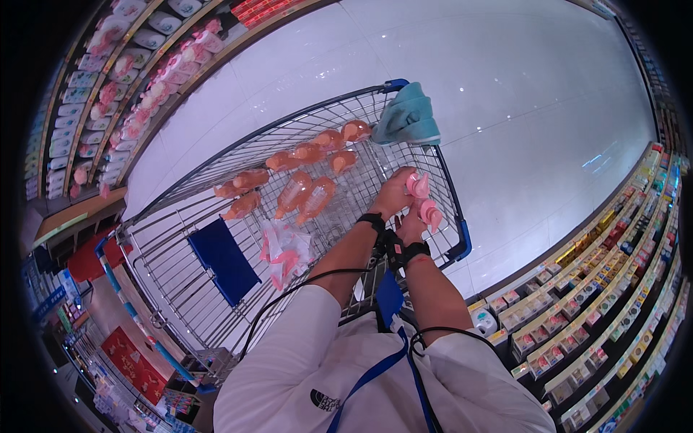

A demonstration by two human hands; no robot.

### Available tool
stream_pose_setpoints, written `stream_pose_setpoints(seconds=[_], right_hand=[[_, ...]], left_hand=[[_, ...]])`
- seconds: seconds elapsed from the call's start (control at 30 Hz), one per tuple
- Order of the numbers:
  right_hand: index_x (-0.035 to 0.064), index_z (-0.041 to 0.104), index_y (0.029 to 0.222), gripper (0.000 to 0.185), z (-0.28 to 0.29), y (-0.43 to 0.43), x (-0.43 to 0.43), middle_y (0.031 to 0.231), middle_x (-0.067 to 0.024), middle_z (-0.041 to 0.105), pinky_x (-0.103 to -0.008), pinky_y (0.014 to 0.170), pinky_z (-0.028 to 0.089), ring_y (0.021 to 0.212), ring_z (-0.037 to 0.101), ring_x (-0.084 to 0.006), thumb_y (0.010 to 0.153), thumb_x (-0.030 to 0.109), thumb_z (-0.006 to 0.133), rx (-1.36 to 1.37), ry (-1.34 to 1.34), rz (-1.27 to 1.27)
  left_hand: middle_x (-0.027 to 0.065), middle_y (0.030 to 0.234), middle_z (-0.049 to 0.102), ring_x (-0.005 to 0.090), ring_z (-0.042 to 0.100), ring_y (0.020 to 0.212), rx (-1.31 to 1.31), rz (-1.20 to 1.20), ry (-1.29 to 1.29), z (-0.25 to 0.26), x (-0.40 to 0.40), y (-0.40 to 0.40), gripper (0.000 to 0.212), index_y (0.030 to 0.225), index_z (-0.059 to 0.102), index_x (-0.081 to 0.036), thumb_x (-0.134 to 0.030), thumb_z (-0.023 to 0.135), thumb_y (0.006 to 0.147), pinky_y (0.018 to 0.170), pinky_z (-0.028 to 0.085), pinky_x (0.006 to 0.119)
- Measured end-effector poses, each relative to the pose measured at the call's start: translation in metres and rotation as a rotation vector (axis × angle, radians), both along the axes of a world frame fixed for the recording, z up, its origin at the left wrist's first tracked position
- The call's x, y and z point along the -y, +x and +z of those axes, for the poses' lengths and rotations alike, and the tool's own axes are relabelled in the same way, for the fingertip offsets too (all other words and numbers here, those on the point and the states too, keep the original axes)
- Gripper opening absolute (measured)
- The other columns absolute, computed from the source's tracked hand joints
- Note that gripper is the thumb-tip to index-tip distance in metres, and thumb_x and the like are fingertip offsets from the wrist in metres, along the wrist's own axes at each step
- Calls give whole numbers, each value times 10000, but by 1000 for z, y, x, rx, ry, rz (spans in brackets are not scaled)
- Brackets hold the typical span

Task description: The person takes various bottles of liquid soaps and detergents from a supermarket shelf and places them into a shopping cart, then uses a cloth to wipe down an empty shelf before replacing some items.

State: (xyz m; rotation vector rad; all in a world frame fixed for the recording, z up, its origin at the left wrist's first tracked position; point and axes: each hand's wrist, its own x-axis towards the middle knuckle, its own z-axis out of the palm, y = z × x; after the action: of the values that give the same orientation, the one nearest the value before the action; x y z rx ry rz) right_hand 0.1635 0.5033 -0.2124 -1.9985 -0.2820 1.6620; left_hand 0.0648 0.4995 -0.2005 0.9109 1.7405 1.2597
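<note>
Inside the far right end of a wire shopping cart (319, 108), my left hand (392, 192) is closed around a bottle with a pink pump head (417, 185). Just beside it, my right hand (411, 226) grips a second bottle with a similar pink pump head (430, 214). The bodies of both bottles are hidden below my hands. Several orange-tinted bottles (318, 199) are in the cart to the left of my hands, some leaning or lying. Nearer to me is a crumpled clear and pink plastic bag (287, 253).
A teal cloth (409, 116) drapes over the cart's far corner. A blue plastic panel (224, 262) sits by the handle (132, 319). Stocked shelves (124, 97) stand at the left, and more shelves (584, 303) curve along the right. Black cables (287, 279) run along my arms.
</note>
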Motion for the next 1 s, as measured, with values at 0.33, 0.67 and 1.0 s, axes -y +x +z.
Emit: stream_pose_setpoints(seconds=[0.33, 0.67, 1.0], right_hand=[[165, 404, 1312, 557, 16, -3, 10, 1166, -78, 501, -383, 667, 510, 907, 551, -246, 875, 406, 651, -13, -87, 143], [159, 238, 1403, 706, -4, 15, 13, 1174, -103, 465, -415, 781, 493, 968, 481, -284, 887, 511, 567, -165, -141, 488], [113, -78, 1482, 990, 10, 6, 14, 1504, -222, 143, -482, 989, 432, 1292, 376, -346, 864, 374, 650, -152, -291, 960]], left_hand=[[194, 1336, 482, 346, 479, 1221, -24, 42, -148, 4, 8, -4, 860, 1393, 372, -62, -77, 781, 637, 1018, 405, 356], [168, 1200, 580, 311, 569, 1107, -27, 67, -132, 4, 60, -21, 654, 1293, 477, -49, -124, 742, 700, 928, 465, 342], [157, 976, 606, 347, 585, 938, -472, 620, -769, -54, 293, -108, 409, 1021, 586, -28, -202, 758, 693, 830, 477, 425]])
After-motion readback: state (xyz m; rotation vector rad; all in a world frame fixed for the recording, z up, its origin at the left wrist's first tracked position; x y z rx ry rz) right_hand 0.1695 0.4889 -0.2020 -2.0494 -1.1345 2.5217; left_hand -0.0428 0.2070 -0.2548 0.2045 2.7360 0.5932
